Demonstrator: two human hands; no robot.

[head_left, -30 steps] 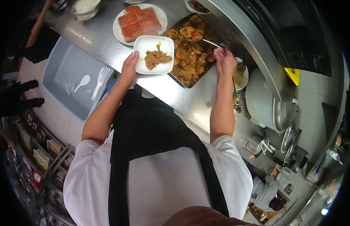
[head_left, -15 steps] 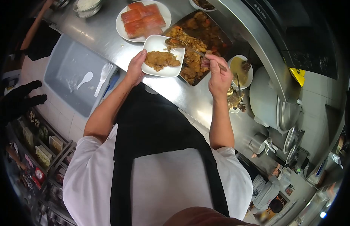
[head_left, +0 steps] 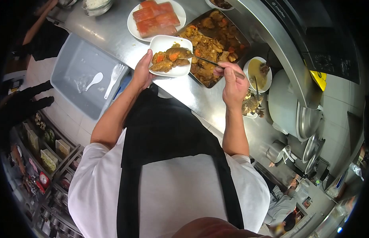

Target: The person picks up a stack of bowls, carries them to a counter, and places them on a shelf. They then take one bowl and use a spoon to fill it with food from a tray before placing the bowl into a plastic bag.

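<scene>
My left hand [head_left: 143,71] grips the left edge of a white square dish [head_left: 158,43], thumb over its rim. Brown stew with orange carrot pieces [head_left: 168,59] lies in the dish. My right hand [head_left: 233,82] is closed around the handle of a metal spoon [head_left: 210,62], whose bowl rests over the food in the dish. Just behind and to the right of the dish is a rectangular metal tray [head_left: 243,35] of the same stew in dark sauce. The dish is held above the counter's near edge, overlapping the tray's near left side.
A white plate of reddish slabs [head_left: 156,20] stands behind the dish. At right are a bowl of yellowish broth [head_left: 256,75] and a large pot [head_left: 285,103]. A grey tub [head_left: 69,67] with white spoons sits left. Other people are at far left and lower right.
The spoon has moved from the dish's upper right edge to over its food. Stew with carrot now lies on the dish's earlier portion. The whole view has shifted slightly.
</scene>
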